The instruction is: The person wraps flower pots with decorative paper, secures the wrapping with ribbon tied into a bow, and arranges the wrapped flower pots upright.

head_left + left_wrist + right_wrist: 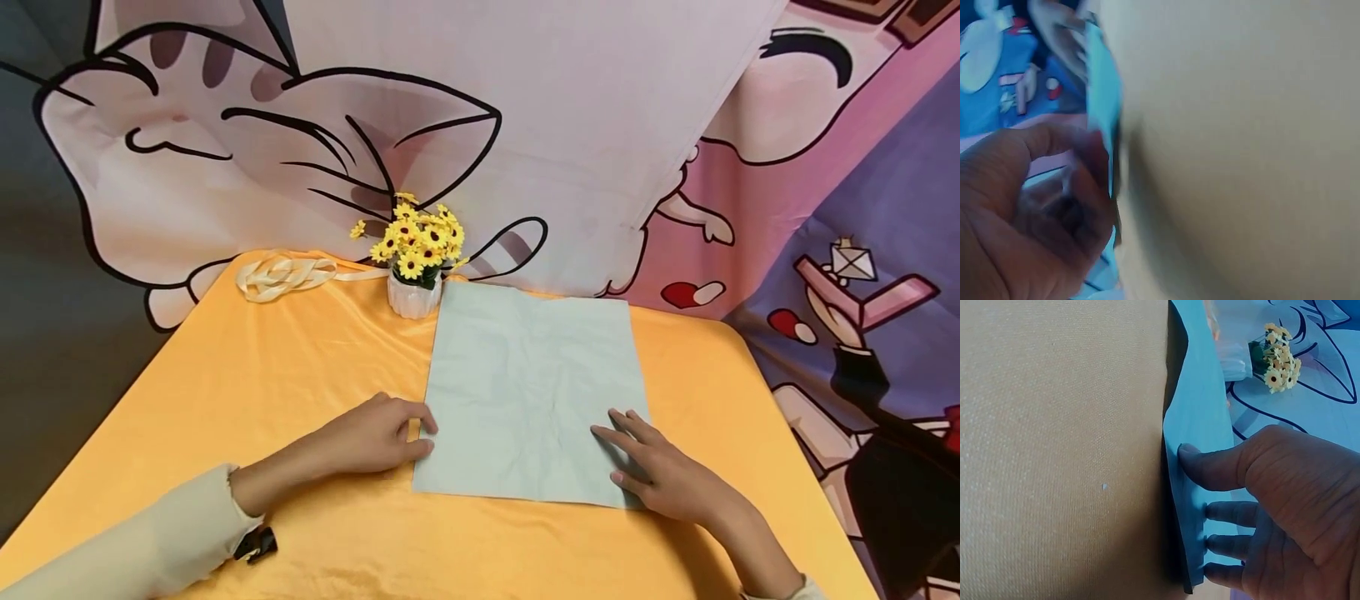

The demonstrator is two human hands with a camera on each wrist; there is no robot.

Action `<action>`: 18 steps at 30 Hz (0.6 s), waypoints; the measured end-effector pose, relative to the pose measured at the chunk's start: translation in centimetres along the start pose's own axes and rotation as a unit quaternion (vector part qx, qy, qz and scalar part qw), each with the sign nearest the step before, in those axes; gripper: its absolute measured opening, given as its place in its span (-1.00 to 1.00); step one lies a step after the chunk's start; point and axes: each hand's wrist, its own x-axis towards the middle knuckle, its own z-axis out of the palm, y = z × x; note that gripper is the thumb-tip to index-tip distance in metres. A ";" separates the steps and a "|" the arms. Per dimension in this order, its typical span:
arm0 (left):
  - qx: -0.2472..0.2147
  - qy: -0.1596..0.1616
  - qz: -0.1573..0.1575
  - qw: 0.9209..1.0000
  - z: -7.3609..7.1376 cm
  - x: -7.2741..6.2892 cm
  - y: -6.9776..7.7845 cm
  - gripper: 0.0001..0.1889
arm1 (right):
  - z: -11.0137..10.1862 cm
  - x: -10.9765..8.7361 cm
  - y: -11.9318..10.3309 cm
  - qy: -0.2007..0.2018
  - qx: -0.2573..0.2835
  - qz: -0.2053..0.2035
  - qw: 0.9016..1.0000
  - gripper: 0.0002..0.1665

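A creased light blue sheet of paper (532, 400) lies spread on the table in front of me, its near edge slightly wavy in the right wrist view. At its left edge is my left hand (378, 433), index fingertip and thumb tip touching the paper with a gap between them. The other fingers bend under the palm, and the left wrist view is blurred there. My right hand (663, 471) rests over the near right corner, fingers spread and fairly straight. In the right wrist view its thumb (1210, 467) and fingertips touch the paper's upper side.
An orange-yellow cloth (315, 375) covers the table. Past the sheet's far left corner stands a white pot (414, 297) of yellow flowers (420, 236). Left of it lies a loose coil of cream ribbon (277, 277). Cartoon-printed curtains (585, 150) hang behind.
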 end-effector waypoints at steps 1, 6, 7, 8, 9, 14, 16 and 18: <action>0.057 0.024 0.025 0.998 0.0 0.3 -0.2 -0.71 | 0.0 0.0 -0.1 0.003 -0.005 0.000 1.000 -0.28; 0.239 0.075 0.096 0.963 0.1 2.1 -0.5 -0.41 | 0.3 -0.6 -0.9 0.034 -0.047 0.001 0.998 -0.30; 0.253 0.076 0.099 0.959 0.0 2.4 -0.5 -0.38 | 0.4 -0.8 -1.1 0.040 -0.055 0.003 0.998 -0.32; 0.260 0.076 0.098 0.958 -0.1 2.7 -0.4 -0.36 | 0.5 -1.0 -1.4 0.045 -0.063 0.004 0.997 -0.34; 0.265 0.075 0.097 0.957 -0.3 3.0 -0.2 -0.35 | 0.5 -1.3 -1.6 0.048 -0.067 0.009 0.997 -0.35; 0.257 0.018 0.090 0.962 -1.5 4.3 0.5 -0.15 | 1.0 -2.1 -2.0 0.034 -0.059 0.034 0.997 -0.37; 0.259 -0.018 0.076 0.963 -1.8 4.9 0.5 -0.03 | 1.2 -2.1 -1.9 0.026 -0.047 0.039 0.998 -0.36; 0.257 -0.047 0.057 0.964 -2.0 5.2 0.3 0.05 | 1.3 -2.0 -1.9 0.023 -0.040 0.039 0.998 -0.36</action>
